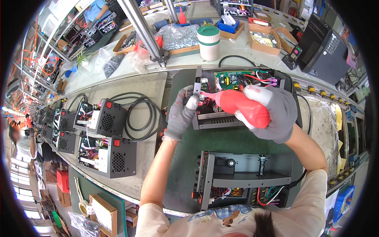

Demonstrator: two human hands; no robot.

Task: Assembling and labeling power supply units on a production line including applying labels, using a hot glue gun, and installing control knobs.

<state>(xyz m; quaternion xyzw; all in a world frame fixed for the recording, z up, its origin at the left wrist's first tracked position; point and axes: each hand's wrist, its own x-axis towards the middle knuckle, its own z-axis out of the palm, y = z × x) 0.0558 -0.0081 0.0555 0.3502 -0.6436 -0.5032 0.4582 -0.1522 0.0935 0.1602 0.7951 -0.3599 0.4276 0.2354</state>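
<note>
My right hand (278,112), in a grey glove with pale worn fingertips, is wrapped round a red squeeze bottle (245,108). The bottle lies tilted, its thin nozzle pointing left at the inner side of a front panel. That panel belongs to an opened dark machine housing (217,123) with a green circuit board (233,79) and coloured wires. My left hand (181,114), gloved alike, grips the panel's edge, thumb and fingers closed by the nozzle tip. Whether anything comes out of the nozzle is too small to tell. Nearer to me, a second opened housing (248,182) lies on the dark green mat (237,142).
Several similar housings (118,158) with red switches and a coiled black cable (142,114) stand on the left. Behind are a white canister with green lid (208,43), a metal post (143,29), cartons of small parts (263,41) and a black computer case (325,47). Other people work at far left.
</note>
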